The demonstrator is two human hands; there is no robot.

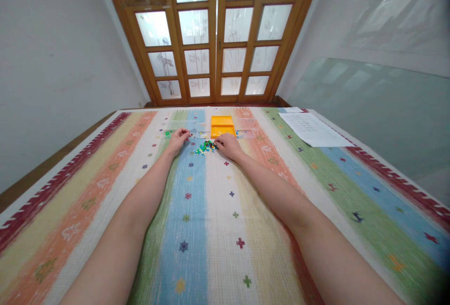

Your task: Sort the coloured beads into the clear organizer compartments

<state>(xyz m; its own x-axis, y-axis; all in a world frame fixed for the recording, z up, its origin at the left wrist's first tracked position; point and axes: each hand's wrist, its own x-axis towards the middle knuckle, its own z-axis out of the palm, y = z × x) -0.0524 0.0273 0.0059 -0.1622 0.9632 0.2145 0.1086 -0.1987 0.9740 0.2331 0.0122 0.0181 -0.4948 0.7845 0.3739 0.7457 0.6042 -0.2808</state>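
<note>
A small heap of tiny mixed-colour pieces [204, 148], mostly green, blue, yellow and white, lies on the cloth between my hands. My left hand [178, 141] is just left of the heap, at the near edge of a clear tray [181, 125]; its thumb and fingertips are pinched together, and anything between them is too small to name. At the heap's right edge, my right hand [228, 146] has its fingers curled down to the pieces, closed on something too small to make out. Behind it stands an orange two-part tray [222, 125], partly covered by that hand.
Green pieces [168, 133] sit in the left clear tray. Another clear tray [246, 124] lies right of the orange one, with some bluish pieces. White paper sheets [311, 129] rest at the right. A striped tablecloth [188, 230] covers the table; a wooden glazed door [216, 37] stands beyond.
</note>
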